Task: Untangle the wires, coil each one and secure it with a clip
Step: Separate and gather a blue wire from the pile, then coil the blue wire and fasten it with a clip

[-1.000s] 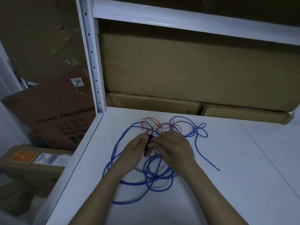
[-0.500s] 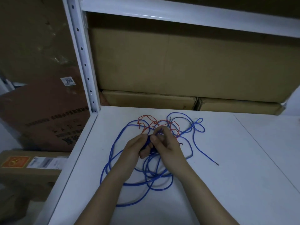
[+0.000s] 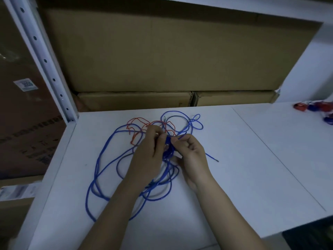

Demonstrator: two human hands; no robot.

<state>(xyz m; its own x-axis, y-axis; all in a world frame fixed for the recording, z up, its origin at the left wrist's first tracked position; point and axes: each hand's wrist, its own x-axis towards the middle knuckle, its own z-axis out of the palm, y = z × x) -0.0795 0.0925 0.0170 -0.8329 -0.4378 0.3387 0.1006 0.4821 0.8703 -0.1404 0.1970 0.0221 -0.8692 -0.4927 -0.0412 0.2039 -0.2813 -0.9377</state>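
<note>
Head view: the blue wire [image 3: 100,170] and red wire [image 3: 137,123] lie tangled on the white shelf [image 3: 252,159]. Both look light, limp and springy; a hold near a free end or at the knot seems best. The left hand [image 3: 149,152] and right hand [image 3: 192,156] meet over the knot, fingers curled, each pinching blue strands. Clips [image 3: 317,109] sit well apart, far right.

1. Wires [image 3: 115,159] lie tangled on the shelf [image 3: 243,168], left of centre.
2. Both hands sit over the tangle: left hand [image 3: 149,150] at 9 o'clock, right hand [image 3: 192,156] at 3 o'clock.
3. Boxes [image 3: 162,51] stand behind, at 12 o'clock.
4. Clips [image 3: 317,108] lie at 2 o'clock, well apart.
5. The post [image 3: 45,60] rises at 10 o'clock.
</note>
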